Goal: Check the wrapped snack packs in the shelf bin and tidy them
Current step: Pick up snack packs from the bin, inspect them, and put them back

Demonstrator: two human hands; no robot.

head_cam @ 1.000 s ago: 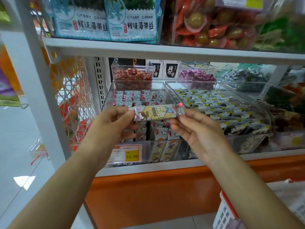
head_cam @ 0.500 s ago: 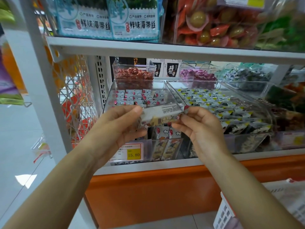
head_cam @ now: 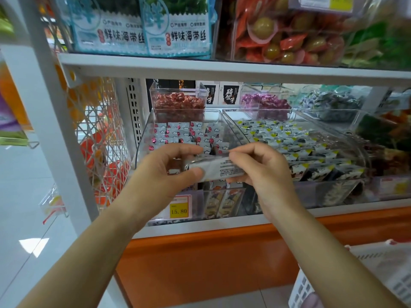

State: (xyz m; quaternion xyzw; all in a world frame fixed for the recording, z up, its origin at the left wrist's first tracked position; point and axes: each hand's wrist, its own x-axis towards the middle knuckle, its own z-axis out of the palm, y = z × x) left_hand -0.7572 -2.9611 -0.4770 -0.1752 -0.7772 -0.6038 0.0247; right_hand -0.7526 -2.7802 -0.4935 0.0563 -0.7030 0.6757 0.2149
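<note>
Head view: left hand (head_cam: 169, 172) and right hand (head_cam: 262, 172) each pinch an end of one pack (head_cam: 219, 171), fingers (head_cam: 243, 153) curled on it. Its long axis runs crosswise between them; the bin (head_cam: 144, 138) sits just beyond and below, equally near both hands

Single view: wide-angle camera worn on the head. Station: standing just before a shop shelf unit (head_cam: 222, 71), near enough that both forearms cross the bottom edge. Facing: forward and down onto the clear bin (head_cam: 144, 138) on the lower tier. Frame centre: left hand (head_cam: 164, 167) and right hand (head_cam: 264, 167) gripping one snack pack (head_cam: 219, 171). Margins: tiled floor (head_cam: 22, 196) left, white basket (head_cam: 367, 274) lower right.
</note>
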